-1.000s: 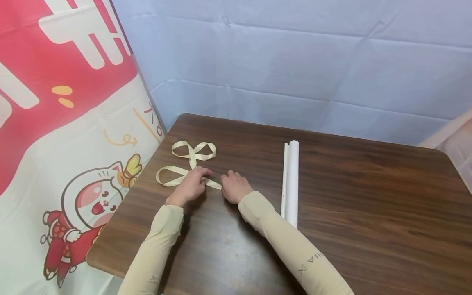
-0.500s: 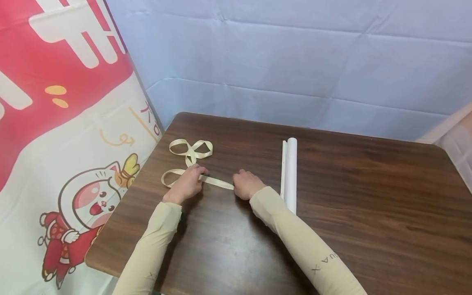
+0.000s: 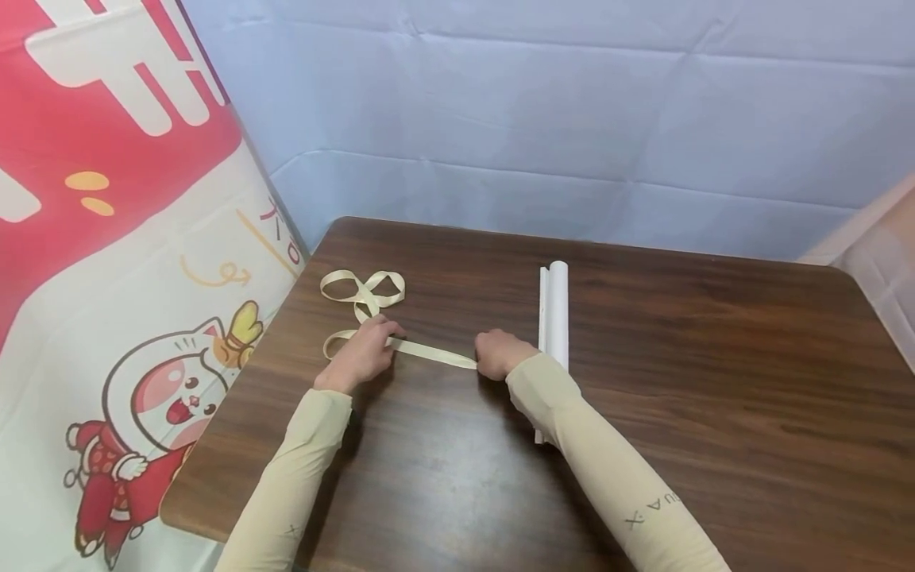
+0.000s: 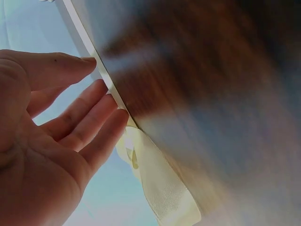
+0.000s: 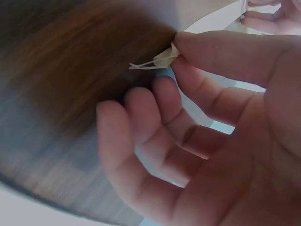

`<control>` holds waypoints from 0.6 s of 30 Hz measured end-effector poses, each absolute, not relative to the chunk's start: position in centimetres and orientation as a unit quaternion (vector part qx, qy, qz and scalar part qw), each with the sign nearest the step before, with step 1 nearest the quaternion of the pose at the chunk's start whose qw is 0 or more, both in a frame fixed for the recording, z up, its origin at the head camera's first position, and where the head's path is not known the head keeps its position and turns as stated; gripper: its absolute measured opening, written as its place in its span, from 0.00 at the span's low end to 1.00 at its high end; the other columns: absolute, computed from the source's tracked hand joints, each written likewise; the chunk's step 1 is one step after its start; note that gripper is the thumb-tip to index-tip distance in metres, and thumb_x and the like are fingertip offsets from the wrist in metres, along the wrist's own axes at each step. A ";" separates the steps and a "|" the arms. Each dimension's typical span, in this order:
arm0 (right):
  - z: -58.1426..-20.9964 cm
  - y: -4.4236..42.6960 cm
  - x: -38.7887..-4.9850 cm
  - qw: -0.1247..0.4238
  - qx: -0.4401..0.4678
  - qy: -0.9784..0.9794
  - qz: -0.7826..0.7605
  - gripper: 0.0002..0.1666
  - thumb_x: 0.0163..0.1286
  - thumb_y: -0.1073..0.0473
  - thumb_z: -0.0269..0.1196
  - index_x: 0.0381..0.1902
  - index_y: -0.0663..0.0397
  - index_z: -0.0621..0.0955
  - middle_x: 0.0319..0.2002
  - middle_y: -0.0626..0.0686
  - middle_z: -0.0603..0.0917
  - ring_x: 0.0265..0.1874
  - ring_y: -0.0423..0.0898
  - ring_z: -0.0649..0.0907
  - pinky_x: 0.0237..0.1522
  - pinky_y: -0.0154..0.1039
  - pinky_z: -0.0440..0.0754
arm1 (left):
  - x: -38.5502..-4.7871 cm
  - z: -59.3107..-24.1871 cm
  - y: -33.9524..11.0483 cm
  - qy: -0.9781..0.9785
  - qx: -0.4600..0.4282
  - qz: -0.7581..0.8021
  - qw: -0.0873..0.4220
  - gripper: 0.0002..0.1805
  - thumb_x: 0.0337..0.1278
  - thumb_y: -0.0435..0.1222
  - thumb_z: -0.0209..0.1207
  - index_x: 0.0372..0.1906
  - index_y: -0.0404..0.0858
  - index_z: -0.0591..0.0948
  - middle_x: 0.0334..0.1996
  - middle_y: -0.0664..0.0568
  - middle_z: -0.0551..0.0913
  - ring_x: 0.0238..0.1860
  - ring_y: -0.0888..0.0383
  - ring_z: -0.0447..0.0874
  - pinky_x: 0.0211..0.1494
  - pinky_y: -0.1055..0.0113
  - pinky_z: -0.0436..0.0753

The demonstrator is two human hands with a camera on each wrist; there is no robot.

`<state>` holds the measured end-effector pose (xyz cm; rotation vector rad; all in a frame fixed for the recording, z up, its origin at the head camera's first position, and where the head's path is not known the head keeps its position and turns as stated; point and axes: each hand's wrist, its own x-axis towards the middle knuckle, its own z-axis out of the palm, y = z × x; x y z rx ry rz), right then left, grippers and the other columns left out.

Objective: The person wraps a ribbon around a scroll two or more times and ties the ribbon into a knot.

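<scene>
A pale yellow ribbon [image 3: 432, 353] lies looped at the table's left, one length running rightward between the hands. My right hand [image 3: 500, 354] pinches its end; in the right wrist view, thumb and index finger of that hand [image 5: 211, 127] meet on the ribbon tip [image 5: 164, 57], with loose threads poking out. Over the ribbon near its lower loop is my left hand [image 3: 363, 355], hiding part of it. In the left wrist view that hand [image 4: 56, 127] has thumb and fingers apart, fingertips close to the table surface, beside a ribbon loop [image 4: 167, 190].
White rolls [image 3: 559, 310] lie lengthwise on the brown wooden table [image 3: 715, 381], just beyond the right hand, partly behind the right forearm. A pale blue cloth [image 3: 536, 119] hangs behind the table, and a printed red and white cloth [image 3: 157, 230] at the left.
My right hand has moved right with the ribbon end, lengthening the straight stretch. The lower loop has shrunk. My left hand has stayed nearly in place, and the head view has shifted slightly.
</scene>
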<state>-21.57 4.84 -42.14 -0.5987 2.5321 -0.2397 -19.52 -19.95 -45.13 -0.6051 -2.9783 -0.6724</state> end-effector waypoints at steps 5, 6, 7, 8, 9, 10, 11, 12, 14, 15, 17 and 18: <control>-42.0 6.0 -21.6 0.260 -0.217 0.937 -0.091 0.11 0.65 0.66 0.54 0.22 0.54 0.77 0.27 0.52 0.78 0.29 0.48 0.76 0.36 0.42 0.76 | -19.6 -45.1 -19.5 -0.961 -0.183 -0.206 0.011 0.16 0.47 0.24 0.56 0.45 0.33 0.83 0.41 0.42 0.79 0.45 0.46 0.77 0.55 0.55 0.76; -42.0 6.3 -21.7 0.258 -0.216 0.937 -0.091 0.13 0.65 0.66 0.54 0.20 0.53 0.75 0.26 0.51 0.77 0.29 0.47 0.76 0.36 0.42 0.76 | -19.6 -45.0 -19.5 -0.962 -0.181 -0.205 0.011 0.16 0.48 0.24 0.57 0.45 0.33 0.83 0.41 0.42 0.79 0.45 0.46 0.77 0.55 0.55 0.76; -42.0 6.5 -21.7 0.257 -0.215 0.938 -0.089 0.14 0.65 0.66 0.54 0.18 0.52 0.74 0.24 0.51 0.76 0.28 0.47 0.76 0.36 0.42 0.76 | -19.7 -45.1 -19.5 -0.962 -0.180 -0.203 0.010 0.15 0.48 0.24 0.57 0.44 0.33 0.83 0.41 0.42 0.79 0.46 0.46 0.77 0.55 0.54 0.76; -42.0 6.7 -21.7 0.255 -0.213 0.939 -0.090 0.16 0.64 0.66 0.54 0.16 0.52 0.72 0.23 0.50 0.74 0.28 0.47 0.75 0.36 0.42 0.75 | -19.7 -45.1 -19.5 -0.963 -0.180 -0.202 0.010 0.15 0.49 0.25 0.57 0.44 0.33 0.83 0.41 0.42 0.79 0.45 0.46 0.77 0.54 0.54 0.76; -42.0 7.0 -21.7 0.251 -0.213 0.940 -0.090 0.17 0.64 0.66 0.54 0.15 0.51 0.70 0.21 0.50 0.73 0.27 0.47 0.75 0.36 0.41 0.75 | -19.7 -45.1 -19.4 -0.963 -0.180 -0.199 0.012 0.14 0.49 0.25 0.58 0.44 0.33 0.83 0.41 0.42 0.79 0.45 0.46 0.77 0.54 0.54 0.76; -42.0 7.2 -21.7 0.249 -0.213 0.940 -0.091 0.18 0.64 0.66 0.54 0.14 0.50 0.68 0.20 0.49 0.72 0.26 0.47 0.75 0.35 0.41 0.75 | -19.7 -45.1 -19.4 -0.964 -0.181 -0.196 0.014 0.14 0.49 0.25 0.58 0.43 0.33 0.83 0.41 0.42 0.79 0.45 0.46 0.77 0.54 0.54 0.76; -41.9 7.5 -21.8 0.247 -0.213 0.941 -0.091 0.19 0.63 0.66 0.53 0.13 0.50 0.67 0.19 0.50 0.71 0.26 0.47 0.75 0.35 0.41 0.75 | -19.7 -45.1 -19.4 -0.964 -0.179 -0.196 0.014 0.13 0.50 0.26 0.59 0.43 0.33 0.83 0.41 0.43 0.79 0.45 0.46 0.77 0.54 0.55 0.76; -41.9 7.7 -21.8 0.245 -0.214 0.941 -0.091 0.19 0.63 0.66 0.53 0.13 0.50 0.67 0.19 0.50 0.71 0.26 0.47 0.75 0.35 0.41 0.75 | -19.7 -45.1 -19.4 -0.965 -0.179 -0.193 0.016 0.13 0.50 0.26 0.59 0.43 0.33 0.83 0.40 0.43 0.79 0.45 0.47 0.77 0.53 0.55 0.77; -41.9 8.2 -21.8 0.241 -0.212 0.942 -0.094 0.18 0.62 0.66 0.54 0.14 0.50 0.68 0.20 0.50 0.73 0.27 0.47 0.76 0.36 0.41 0.75 | -19.7 -45.1 -19.3 -0.966 -0.178 -0.188 0.017 0.12 0.50 0.27 0.60 0.42 0.34 0.83 0.40 0.44 0.78 0.44 0.48 0.77 0.52 0.55 0.77; -41.9 8.4 -21.8 0.239 -0.212 0.943 -0.094 0.17 0.62 0.67 0.54 0.14 0.50 0.69 0.21 0.51 0.74 0.28 0.48 0.76 0.37 0.41 0.76 | -19.7 -45.1 -19.3 -0.966 -0.179 -0.185 0.020 0.12 0.50 0.27 0.60 0.42 0.34 0.83 0.40 0.44 0.78 0.43 0.48 0.77 0.51 0.56 0.77; -41.9 8.9 -21.9 0.238 -0.207 0.944 -0.094 0.15 0.61 0.66 0.54 0.15 0.51 0.71 0.23 0.52 0.78 0.29 0.48 0.77 0.38 0.42 0.77 | -19.7 -45.0 -19.2 -0.965 -0.185 -0.184 0.024 0.10 0.50 0.27 0.60 0.41 0.34 0.83 0.39 0.44 0.78 0.43 0.48 0.76 0.51 0.56 0.77; -41.9 9.1 -21.9 0.236 -0.205 0.945 -0.094 0.14 0.61 0.66 0.54 0.16 0.51 0.72 0.25 0.52 0.79 0.30 0.48 0.78 0.39 0.42 0.77 | -19.8 -45.1 -19.2 -0.965 -0.189 -0.182 0.028 0.10 0.50 0.27 0.60 0.40 0.34 0.83 0.39 0.43 0.78 0.42 0.48 0.76 0.51 0.56 0.77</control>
